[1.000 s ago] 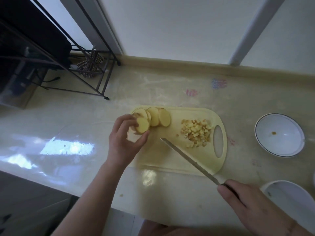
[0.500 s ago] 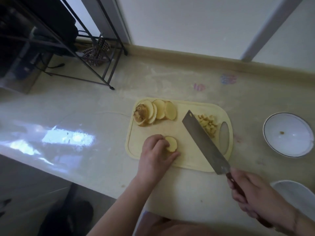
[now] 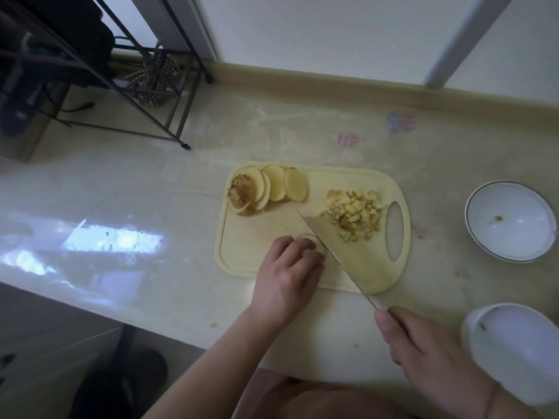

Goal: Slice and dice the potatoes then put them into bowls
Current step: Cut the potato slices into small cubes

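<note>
A pale yellow cutting board lies on the counter. At its back left, several potato slices overlap in a row. A heap of potato dice sits near the board's handle hole. One potato slice lies flat near the board's front, and my left hand holds it down with curled fingertips. My right hand grips the handle of a knife, whose blade stands edge-down across the board, right beside the slice and my left fingers.
A white bowl with a dark rim stands right of the board, and a second white bowl sits at the front right edge. A black wire rack occupies the back left of the counter. The counter's front edge runs just below my left wrist.
My left hand carried one slice from the row down to the board's front. The knife turned from blade-flat to edge-down and came to the slice's right side.
</note>
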A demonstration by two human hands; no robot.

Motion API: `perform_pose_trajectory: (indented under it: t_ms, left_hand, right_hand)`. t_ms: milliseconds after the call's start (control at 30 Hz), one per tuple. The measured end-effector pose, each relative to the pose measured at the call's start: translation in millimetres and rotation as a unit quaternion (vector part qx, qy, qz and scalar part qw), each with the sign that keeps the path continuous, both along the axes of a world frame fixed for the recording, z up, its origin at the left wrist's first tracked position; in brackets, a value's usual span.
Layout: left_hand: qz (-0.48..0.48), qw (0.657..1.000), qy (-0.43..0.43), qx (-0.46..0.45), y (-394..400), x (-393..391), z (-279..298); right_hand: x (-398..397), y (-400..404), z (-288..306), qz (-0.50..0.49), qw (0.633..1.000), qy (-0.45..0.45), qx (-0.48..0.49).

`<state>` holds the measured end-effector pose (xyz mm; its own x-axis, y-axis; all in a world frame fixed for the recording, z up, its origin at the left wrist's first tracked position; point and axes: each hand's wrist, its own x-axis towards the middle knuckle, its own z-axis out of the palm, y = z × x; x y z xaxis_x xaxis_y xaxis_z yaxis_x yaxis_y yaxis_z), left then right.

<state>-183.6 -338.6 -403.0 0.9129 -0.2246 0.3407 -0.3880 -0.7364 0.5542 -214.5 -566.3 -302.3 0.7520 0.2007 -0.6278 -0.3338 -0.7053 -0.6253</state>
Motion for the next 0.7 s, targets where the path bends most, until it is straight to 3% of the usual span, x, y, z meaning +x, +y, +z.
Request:
perform_pose_trajectory:
  t_ms: [167,700]
  left_hand:
    - [-0.025,0.999,0.001,0.02,3,4,-3]
    - [-0.014,1.0,0.009,0.02,4,5,-3]
  right_hand:
    - [3,-5,-2,-0.003,0.999,-0.036,-0.011]
    - [0,-10,-3,0.012,1.0,-0.018,-0.002]
